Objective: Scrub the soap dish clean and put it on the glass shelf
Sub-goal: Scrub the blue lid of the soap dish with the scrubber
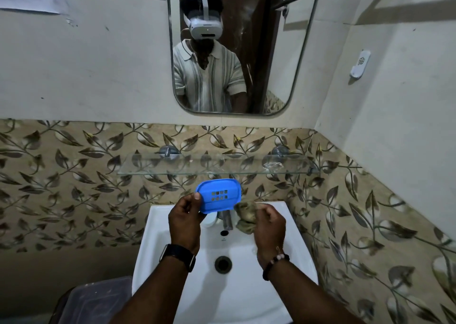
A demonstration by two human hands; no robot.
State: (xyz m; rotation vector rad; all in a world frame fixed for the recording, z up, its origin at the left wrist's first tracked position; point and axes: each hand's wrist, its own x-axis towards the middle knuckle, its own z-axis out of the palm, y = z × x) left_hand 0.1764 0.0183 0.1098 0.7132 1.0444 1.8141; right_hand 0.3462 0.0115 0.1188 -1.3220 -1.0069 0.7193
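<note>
Left hand pinches the blue slotted plastic soap dish by its left edge, above the white ceramic sink, just below the clear glass shelf; right hand clutches a crumpled brownish cloth.

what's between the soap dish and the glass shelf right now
Nothing visible. The left hand holds the blue soap dish above the sink, just below and in front of the glass shelf. The shelf stretch above it looks bare. The cloth in the right hand sits lower right, off that path.
</note>
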